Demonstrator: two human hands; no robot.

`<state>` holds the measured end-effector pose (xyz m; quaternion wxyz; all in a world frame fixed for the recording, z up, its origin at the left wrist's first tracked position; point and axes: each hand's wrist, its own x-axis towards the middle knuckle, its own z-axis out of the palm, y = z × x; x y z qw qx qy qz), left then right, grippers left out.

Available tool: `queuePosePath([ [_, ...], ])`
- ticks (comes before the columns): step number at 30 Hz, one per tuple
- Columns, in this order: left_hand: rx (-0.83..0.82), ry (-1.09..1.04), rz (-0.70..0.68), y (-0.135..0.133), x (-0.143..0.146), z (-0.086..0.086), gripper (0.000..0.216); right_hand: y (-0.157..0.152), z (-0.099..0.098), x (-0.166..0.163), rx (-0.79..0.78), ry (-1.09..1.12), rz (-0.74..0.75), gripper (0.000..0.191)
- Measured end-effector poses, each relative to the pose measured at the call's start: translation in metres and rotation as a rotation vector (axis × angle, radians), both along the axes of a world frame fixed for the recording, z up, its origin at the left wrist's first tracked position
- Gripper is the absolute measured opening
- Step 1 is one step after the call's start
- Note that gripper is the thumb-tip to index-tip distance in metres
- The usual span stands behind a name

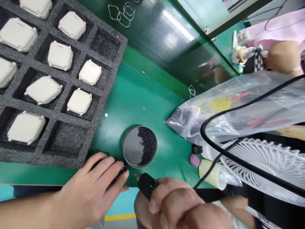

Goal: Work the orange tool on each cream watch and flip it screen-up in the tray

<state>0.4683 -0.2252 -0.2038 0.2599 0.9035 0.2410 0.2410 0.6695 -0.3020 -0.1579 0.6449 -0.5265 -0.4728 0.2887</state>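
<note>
My left hand (95, 187) rests near the green bench's front edge, its fingers curled over a small dark part (119, 173) that is mostly hidden. My right hand (176, 203) is wrapped round a black electric screwdriver (147, 186), whose tip points left toward the left fingertips. Just beyond both hands stands a round grey screw dish (139, 146), half covered with tiny black screws. A dark foam tray (71, 140) at the left holds several cream white square housings (79, 101) in its pockets; some pockets are empty.
A clear plastic bag (238, 105) lies at the right over a white fan grille (269, 162), with a black cable (226, 156) looping across. A cream cylinder (211, 171) and small purple piece (194, 160) sit nearby. Another person's arm (283, 57) shows far right.
</note>
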Motion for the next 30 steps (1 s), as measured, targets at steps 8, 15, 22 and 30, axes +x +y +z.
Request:
queuePosePath([
  [8,-0.023,0.023,-0.002,-0.001,-0.001,-0.001,0.028,-0.007,-0.009,0.024,-0.056,0.004,0.175,0.022],
  [15,-0.032,0.015,0.000,0.000,0.001,0.001,0.026,0.008,0.007,0.017,-0.112,-0.009,0.220,0.036],
  [22,-0.039,0.018,0.005,-0.002,0.001,-0.001,0.026,0.023,0.016,0.019,-0.191,-0.115,0.382,0.027],
  [30,-0.043,0.012,0.002,0.003,0.000,0.001,0.030,0.017,0.004,0.021,-0.233,-0.188,0.461,0.026],
])
